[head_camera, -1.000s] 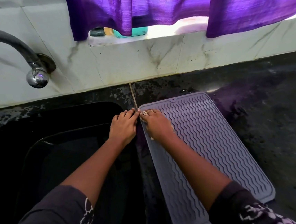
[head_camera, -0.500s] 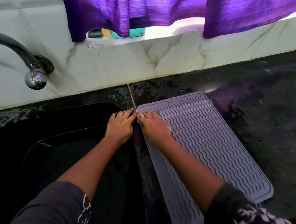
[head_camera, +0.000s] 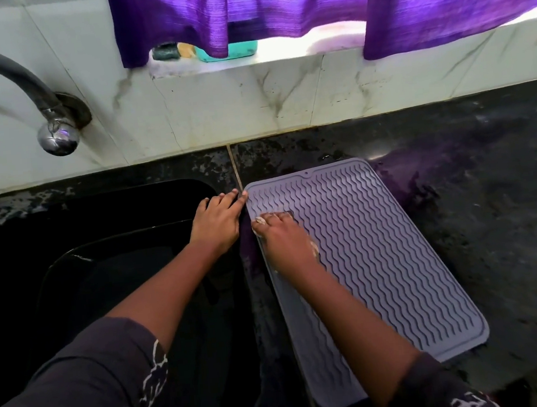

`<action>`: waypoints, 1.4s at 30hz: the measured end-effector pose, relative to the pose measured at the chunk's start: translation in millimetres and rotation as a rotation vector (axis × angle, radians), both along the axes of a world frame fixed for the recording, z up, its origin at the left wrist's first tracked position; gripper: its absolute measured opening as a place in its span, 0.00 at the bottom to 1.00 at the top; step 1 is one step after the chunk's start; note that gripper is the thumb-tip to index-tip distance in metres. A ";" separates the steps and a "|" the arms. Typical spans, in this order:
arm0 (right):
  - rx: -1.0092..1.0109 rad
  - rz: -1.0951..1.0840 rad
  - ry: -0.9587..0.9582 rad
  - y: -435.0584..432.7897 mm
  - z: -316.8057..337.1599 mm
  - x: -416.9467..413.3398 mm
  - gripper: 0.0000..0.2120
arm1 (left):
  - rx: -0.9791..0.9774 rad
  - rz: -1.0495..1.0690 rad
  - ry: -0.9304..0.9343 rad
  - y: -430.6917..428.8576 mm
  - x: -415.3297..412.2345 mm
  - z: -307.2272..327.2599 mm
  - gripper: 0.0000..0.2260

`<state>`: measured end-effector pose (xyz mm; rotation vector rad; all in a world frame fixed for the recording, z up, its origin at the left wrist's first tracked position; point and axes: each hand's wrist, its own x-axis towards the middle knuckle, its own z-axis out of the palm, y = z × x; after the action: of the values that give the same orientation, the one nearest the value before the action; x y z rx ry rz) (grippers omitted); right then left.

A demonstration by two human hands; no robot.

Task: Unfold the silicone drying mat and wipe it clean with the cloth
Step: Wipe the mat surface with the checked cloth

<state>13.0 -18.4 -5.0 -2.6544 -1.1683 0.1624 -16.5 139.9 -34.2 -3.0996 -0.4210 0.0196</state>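
The silicone drying mat point(head_camera: 380, 258) is lying unfolded and flat on the dark worktop point(head_camera: 491, 214), just right of the black sink point(head_camera: 69, 255), its wavy ribs facing up. The left hand point(head_camera: 218, 223) is resting with straight fingers at the mat's far left corner, fingertips touching its edge. The right hand point(head_camera: 283, 234) is pressing down on the mat near that corner, fingers curled. Pale bits are showing at its fingertips and beside the wrist, but whether it is gripping anything I cannot tell.
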 end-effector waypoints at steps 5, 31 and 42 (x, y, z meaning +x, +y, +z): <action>0.029 0.015 0.033 -42.0 -5.1 -33.1 0.19 | -0.003 0.004 0.007 -2.3 0.6 1.1 0.23; 0.015 -0.052 0.231 -66.1 44.4 -35.4 0.16 | -0.337 0.117 0.109 -19.1 -8.1 16.7 0.32; -0.117 0.090 0.067 -78.4 12.1 -65.4 0.27 | -0.400 0.147 0.232 -53.2 -29.6 7.7 0.26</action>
<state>-52.4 -96.7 7.1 -2.6729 -1.2950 0.3426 -46.0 86.7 -26.5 -3.3793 -0.7118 0.5217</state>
